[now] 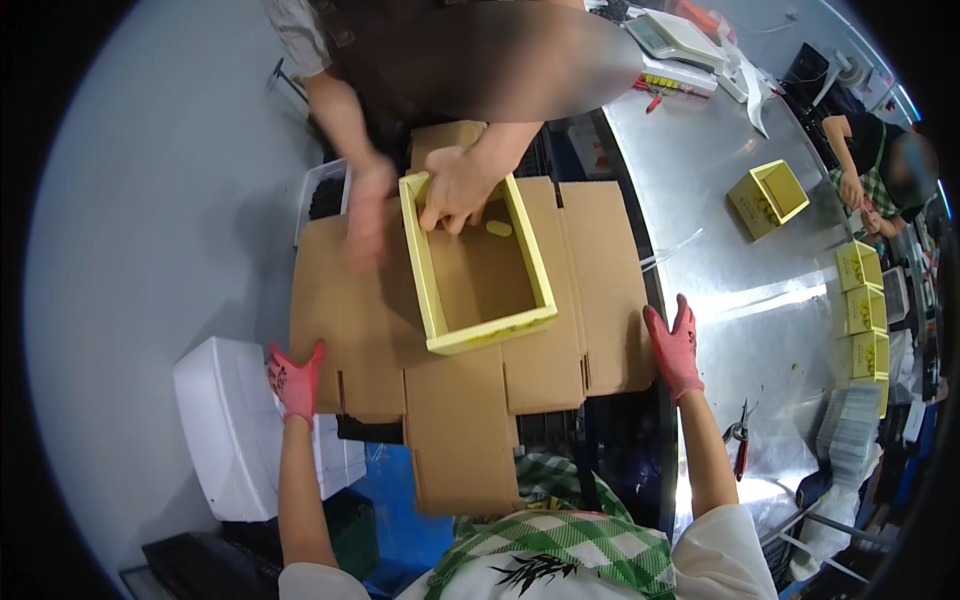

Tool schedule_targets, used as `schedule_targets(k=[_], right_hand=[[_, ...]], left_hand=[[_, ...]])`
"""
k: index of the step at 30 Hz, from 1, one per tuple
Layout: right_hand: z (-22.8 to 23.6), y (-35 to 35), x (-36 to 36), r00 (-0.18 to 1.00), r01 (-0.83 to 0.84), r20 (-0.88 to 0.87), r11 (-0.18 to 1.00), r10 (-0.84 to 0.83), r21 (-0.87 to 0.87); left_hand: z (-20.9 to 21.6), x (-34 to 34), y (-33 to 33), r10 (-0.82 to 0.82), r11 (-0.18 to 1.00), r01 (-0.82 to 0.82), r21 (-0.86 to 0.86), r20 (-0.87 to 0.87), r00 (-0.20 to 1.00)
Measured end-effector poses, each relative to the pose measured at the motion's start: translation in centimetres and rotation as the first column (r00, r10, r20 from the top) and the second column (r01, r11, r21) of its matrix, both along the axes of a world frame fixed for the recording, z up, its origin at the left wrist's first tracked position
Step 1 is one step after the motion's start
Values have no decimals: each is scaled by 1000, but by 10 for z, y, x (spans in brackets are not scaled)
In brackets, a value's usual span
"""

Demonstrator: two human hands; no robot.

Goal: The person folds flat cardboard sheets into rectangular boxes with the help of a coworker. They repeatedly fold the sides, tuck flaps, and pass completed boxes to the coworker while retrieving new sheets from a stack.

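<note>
An unfolded brown cardboard carton [455, 430] lies in front of me, its flaps spread out flat. My left hand [295, 385], in a pinkish-red glove, is at the carton's left edge with fingers apart, not wrapped round it. At the right edge my right hand [677, 350], gloved alike, holds its fingers spread, the thumb close to the cardboard. Whether either hand touches the carton, I cannot tell. On the cardboard sits a yellow rectangular open box [432, 300]. A co-worker's hand [462, 190] reaches inside it, while that person's other hand [370, 215] is blurred by motion.
A metal table [720, 220] on the right bears another yellow box [765, 200], pliers [740, 440], and a scale [677, 40] at the far end. Several yellow boxes [865, 310] line its far side near a second person. A white foam box [225, 430] stands at left.
</note>
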State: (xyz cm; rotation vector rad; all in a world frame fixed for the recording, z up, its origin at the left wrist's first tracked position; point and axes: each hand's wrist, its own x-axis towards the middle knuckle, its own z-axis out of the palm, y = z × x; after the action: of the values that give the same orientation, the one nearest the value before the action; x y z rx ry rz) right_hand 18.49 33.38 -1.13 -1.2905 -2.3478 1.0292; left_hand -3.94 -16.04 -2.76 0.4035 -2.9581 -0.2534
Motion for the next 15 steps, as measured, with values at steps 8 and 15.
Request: schedule_targets(k=[8, 15], right_hand=[[14, -22, 2, 985, -163, -15, 892, 173, -421], [23, -28, -4, 958, -154, 217, 976, 185, -152]], left_hand=[[44, -7, -4, -199, 885, 35, 464, 309, 930], [26, -24, -41, -212, 617, -75, 783, 258, 943]])
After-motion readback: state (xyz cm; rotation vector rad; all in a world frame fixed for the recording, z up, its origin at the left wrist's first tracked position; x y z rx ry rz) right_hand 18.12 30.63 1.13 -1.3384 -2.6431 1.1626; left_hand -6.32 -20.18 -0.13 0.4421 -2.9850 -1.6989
